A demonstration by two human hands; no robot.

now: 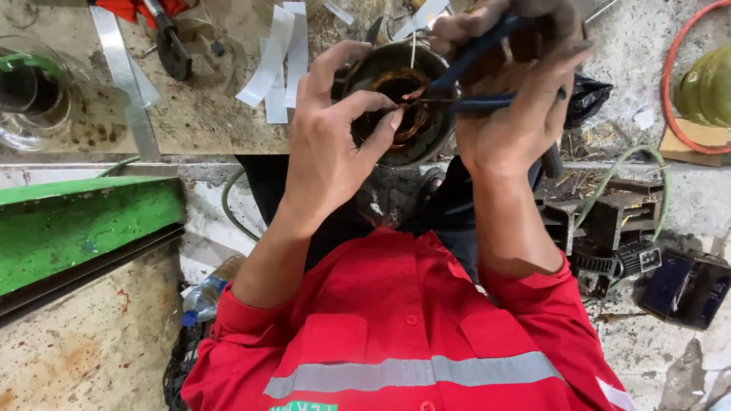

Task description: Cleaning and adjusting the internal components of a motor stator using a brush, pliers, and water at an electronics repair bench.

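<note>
White paper strips (278, 65) lie on the counter (198, 114) just left of the left hand (327, 144), a glass jar (30, 91) farther left. The left hand curls around the round motor stator (396, 106), fingertips pressing its copper windings (407, 95). The right hand (518, 84), just beside, is closed on blue-handled pliers (476, 72) whose tips reach into the windings.

Packages: one clear plastic bottle with a blue cap (207, 293) lies on the floor at lower left, beside the red sleeve. Label: a green printed patch (302, 406) on the red shirt, bottom edge. No signs or screens visible.
</note>
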